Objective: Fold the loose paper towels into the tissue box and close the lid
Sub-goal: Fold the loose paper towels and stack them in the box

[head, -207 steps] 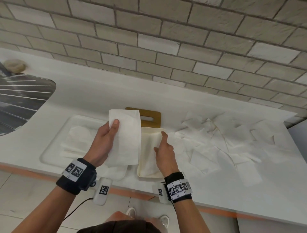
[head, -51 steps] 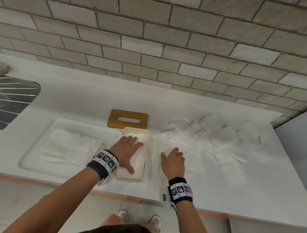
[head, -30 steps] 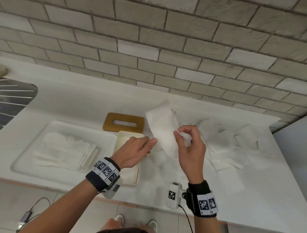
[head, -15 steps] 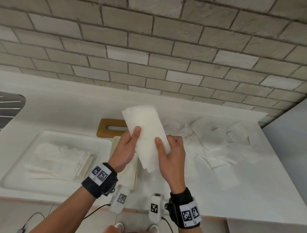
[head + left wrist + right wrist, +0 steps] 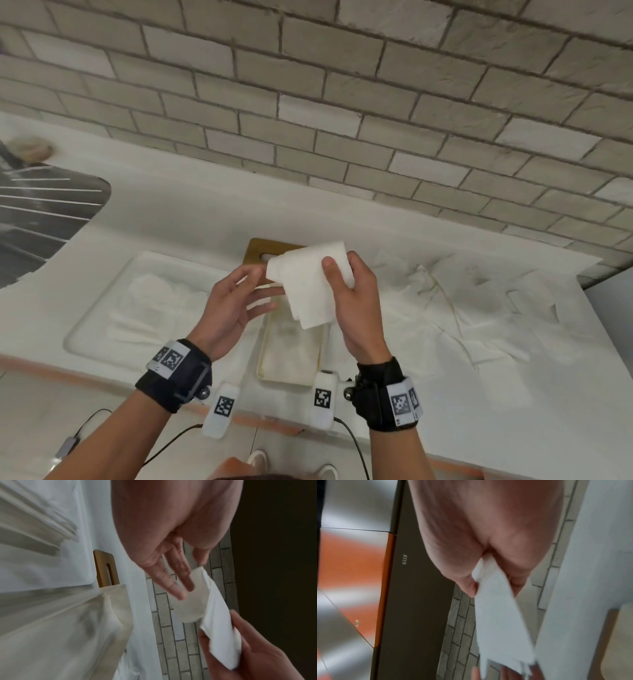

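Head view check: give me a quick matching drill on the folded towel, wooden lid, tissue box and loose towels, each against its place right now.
Things:
1. folded paper towel
2. wooden lid
3. tissue box
4. loose paper towels

Places:
A. flat on the counter behind the box
B. scattered on the counter, to the right
C. pinched in the right hand
D. open, near the counter's front edge

Pairs: 1-C, 2-A, 3-D, 4-B
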`<state>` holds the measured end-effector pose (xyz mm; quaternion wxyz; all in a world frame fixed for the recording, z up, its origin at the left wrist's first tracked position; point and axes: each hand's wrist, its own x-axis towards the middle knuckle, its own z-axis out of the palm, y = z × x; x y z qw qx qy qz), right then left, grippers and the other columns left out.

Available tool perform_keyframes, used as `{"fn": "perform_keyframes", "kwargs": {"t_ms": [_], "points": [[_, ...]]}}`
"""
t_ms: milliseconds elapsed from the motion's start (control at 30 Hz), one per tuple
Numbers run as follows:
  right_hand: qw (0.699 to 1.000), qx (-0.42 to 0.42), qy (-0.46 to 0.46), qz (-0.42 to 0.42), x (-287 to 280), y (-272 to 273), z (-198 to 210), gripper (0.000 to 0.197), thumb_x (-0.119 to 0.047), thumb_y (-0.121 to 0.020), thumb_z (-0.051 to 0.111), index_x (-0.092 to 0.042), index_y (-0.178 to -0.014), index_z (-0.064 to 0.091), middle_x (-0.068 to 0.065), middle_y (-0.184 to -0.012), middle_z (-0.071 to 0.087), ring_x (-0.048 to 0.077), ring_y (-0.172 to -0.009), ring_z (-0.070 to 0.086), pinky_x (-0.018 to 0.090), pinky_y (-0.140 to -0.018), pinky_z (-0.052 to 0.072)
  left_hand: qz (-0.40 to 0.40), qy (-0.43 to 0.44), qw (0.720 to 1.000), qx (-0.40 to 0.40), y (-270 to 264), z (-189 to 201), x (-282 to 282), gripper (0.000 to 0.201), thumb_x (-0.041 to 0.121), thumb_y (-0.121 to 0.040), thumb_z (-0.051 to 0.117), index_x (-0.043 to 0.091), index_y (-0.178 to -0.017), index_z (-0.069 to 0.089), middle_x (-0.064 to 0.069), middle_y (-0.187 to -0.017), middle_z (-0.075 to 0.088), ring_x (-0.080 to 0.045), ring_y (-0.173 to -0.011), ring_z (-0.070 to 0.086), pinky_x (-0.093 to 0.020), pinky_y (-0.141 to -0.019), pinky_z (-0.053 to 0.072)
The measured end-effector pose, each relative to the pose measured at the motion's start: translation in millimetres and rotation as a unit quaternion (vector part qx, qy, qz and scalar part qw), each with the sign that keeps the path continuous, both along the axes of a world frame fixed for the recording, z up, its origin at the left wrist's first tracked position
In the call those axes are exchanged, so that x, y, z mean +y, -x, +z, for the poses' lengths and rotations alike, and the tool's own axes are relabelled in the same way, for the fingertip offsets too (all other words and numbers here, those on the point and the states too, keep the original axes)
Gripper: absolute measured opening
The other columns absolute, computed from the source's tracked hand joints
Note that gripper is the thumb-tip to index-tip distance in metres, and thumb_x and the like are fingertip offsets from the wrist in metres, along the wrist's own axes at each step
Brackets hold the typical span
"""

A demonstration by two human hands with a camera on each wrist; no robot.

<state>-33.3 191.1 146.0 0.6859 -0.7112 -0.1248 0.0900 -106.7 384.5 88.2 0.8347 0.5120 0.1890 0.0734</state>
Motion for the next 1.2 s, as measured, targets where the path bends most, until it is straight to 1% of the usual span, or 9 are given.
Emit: {"fn": "perform_keyframes", "kwargs": {"t_ms": [167,333,467,600,700,800,933,1033,1200], "points": [[0.994,0.064,-0.059,0.065,18.9,19.4,-2.8,0.016,-0.025,-0.112,0.058,-0.016,-0.122,0.066,-0.001,-0.120,0.077,0.018,-0.114,0.073,0.033,-0.093,0.059,-0.045,0.009,0.999,0.005,-0.2,7.0,-3.5,0.057,0.058,-0.108,0.044,0.021,-0.147,0.060,-0.011,-0.141,0.068,-0.031,-0.132,0.063,-0.051,-0.112,0.046],[0.998,-0.001,-0.063,0.027,9.3,16.6,-9.2,0.016,-0.025,-0.113,0.057,-0.009,-0.113,0.058,0.007,-0.111,0.071,0.016,-0.100,0.069,0.031,-0.084,0.057,-0.041,-0.002,0.999,-0.034,7.7,13.0,15.4,0.037,0.020,-0.107,0.057,0.009,-0.141,0.065,-0.014,-0.142,0.068,-0.031,-0.134,0.063,-0.049,-0.109,0.051],[0.999,0.001,-0.023,0.032,0.9,13.9,-17.7,0.017,-0.025,-0.110,0.061,-0.009,-0.108,0.058,0.004,-0.103,0.072,0.013,-0.093,0.068,0.025,-0.078,0.054,-0.066,-0.074,0.995,-0.034,9.4,15.6,12.3,0.037,0.014,-0.097,0.070,0.009,-0.133,0.070,-0.014,-0.131,0.074,-0.034,-0.123,0.070,-0.048,-0.102,0.058],[0.997,0.012,0.064,-0.035,-2.5,8.5,-37.5,0.021,-0.025,-0.104,0.072,-0.016,-0.097,0.054,-0.005,-0.090,0.068,0.012,-0.083,0.064,0.027,-0.070,0.051,0.011,-0.233,0.972,-0.001,2.0,16.2,14.9,0.025,0.025,-0.097,0.076,0.014,-0.119,0.077,-0.002,-0.112,0.081,-0.024,-0.105,0.078,-0.055,-0.098,0.061],[0.994,0.032,0.065,-0.080,-5.2,6.7,-50.9,0.035,-0.015,-0.103,0.071,-0.032,-0.126,0.051,-0.004,-0.101,0.075,0.017,-0.087,0.075,0.033,-0.071,0.063,0.082,-0.269,0.960,0.006,1.9,13.2,32.5,0.026,0.031,-0.097,0.077,0.019,-0.119,0.077,0.002,-0.111,0.081,-0.020,-0.102,0.078,-0.055,-0.091,0.063],[0.975,-0.001,0.222,0.002,-1.8,15.6,-77.0,0.061,-0.004,-0.104,0.060,-0.043,-0.147,0.042,-0.003,-0.113,0.072,0.019,-0.099,0.074,0.026,-0.085,0.059,0.097,-0.268,0.958,-0.017,5.6,15.6,47.4,0.032,0.025,-0.098,0.075,0.022,-0.130,0.071,0.006,-0.120,0.079,-0.015,-0.109,0.075,-0.045,-0.093,0.063],[0.906,0.044,0.409,0.104,10.9,37.8,-111.5,0.052,0.003,-0.105,0.048,-0.018,-0.153,0.048,0.006,-0.150,0.051,0.023,-0.139,0.051,0.026,-0.116,0.039,0.075,-0.236,0.968,-0.051,9.4,22.5,54.1,0.049,0.012,-0.098,0.074,0.025,-0.143,0.059,0.006,-0.130,0.074,-0.015,-0.120,0.070,-0.037,-0.092,0.061],[0.905,0.042,0.408,0.114,14.5,42.9,-113.8,0.066,0.004,-0.102,0.053,-0.017,-0.163,0.036,0.002,-0.167,0.036,0.023,-0.151,0.040,0.032,-0.127,0.032,0.054,-0.218,0.973,-0.054,12.5,24.5,52.2,0.056,0.009,-0.097,0.074,0.028,-0.145,0.055,0.003,-0.134,0.071,-0.019,-0.123,0.069,-0.042,-0.093,0.060],[0.938,-0.036,0.335,0.079,11.7,43.6,-105.9,0.082,0.005,-0.101,0.056,-0.030,-0.168,0.026,-0.016,-0.172,0.025,0.001,-0.156,0.026,0.015,-0.124,0.021,0.038,-0.205,0.977,-0.056,16.5,26.9,42.6,0.053,0.009,-0.096,0.074,0.028,-0.141,0.054,0.005,-0.132,0.072,-0.016,-0.121,0.070,-0.040,-0.092,0.064]]}}
